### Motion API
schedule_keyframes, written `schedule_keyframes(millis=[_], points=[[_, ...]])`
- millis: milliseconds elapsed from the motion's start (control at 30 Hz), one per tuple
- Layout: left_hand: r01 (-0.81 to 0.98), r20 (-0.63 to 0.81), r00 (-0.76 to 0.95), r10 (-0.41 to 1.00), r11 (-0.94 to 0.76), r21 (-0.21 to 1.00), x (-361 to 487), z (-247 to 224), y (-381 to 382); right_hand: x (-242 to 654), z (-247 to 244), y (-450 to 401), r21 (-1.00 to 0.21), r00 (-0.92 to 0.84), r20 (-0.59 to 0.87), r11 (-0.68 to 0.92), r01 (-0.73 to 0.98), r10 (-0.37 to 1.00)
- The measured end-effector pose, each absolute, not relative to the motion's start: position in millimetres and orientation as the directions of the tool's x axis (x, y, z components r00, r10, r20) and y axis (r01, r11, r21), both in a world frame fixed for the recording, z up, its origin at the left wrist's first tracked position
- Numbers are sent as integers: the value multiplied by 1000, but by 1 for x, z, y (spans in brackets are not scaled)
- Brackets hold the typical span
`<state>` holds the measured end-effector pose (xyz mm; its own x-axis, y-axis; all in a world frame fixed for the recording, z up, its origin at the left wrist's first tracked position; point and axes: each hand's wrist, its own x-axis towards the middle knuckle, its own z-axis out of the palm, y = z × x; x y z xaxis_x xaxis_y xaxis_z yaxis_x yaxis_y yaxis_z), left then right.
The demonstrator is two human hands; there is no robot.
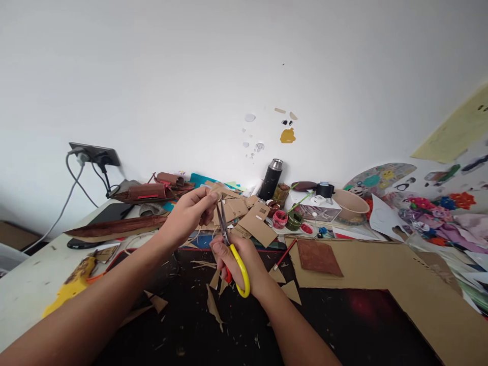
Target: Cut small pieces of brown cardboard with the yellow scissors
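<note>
Looking out from the head camera, I find the widest room on the near side of the fingers, where a dark mat [190,333] spreads out between and beyond both forearms, strewn with card scraps [214,307]. Its far edge runs just behind the right fingers. To their right I meet the border of a large cardboard sheet [366,264], with a brown painted square [319,257] lying on it and a thin red stick [285,255] near its corner. Beyond the fingers space is tight: a pile of cardboard pieces [259,227] sits close behind, then a black bottle [270,180] leaning toward the white wall [171,101], with a red paint jar [280,219] and a green one off to the right. Left of the fingers, a long brown painted piece [118,226] stretches away.

My left hand [195,206] has its thumb and forefinger pinched on a small piece of brown card [217,189], mostly hidden. My right hand [248,255] is wrapped around the handles of the scissors [240,261], blades pointing up to just beside the left fingertips; how far the blades are parted, I cannot tell.
</note>
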<state>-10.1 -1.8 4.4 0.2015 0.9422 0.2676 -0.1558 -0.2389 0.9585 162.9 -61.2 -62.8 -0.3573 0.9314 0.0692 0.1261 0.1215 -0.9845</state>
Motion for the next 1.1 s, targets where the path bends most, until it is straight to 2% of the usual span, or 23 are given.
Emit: schedule_keyframes(millis=[333, 600, 833, 1100], points=[[-93, 212, 235, 948, -195, 976, -5, 1, -6, 164, -63, -61, -992, -315, 61, 93, 90, 947], [-195, 209, 224, 952, -166, 967, -4, 2, -5, 163, -65, -60, -992, -316, 63, 94, 83, 947], [-38, 178, 262, 949, -174, 984, -4, 1, -7, 163, -59, -62, -987, -322, 71, 112, 113, 944], [-5, 188, 290, 938, -195, 981, -8, 1, -5, 165, -63, -60, -996, -277, 65, 78, 37, 959]])
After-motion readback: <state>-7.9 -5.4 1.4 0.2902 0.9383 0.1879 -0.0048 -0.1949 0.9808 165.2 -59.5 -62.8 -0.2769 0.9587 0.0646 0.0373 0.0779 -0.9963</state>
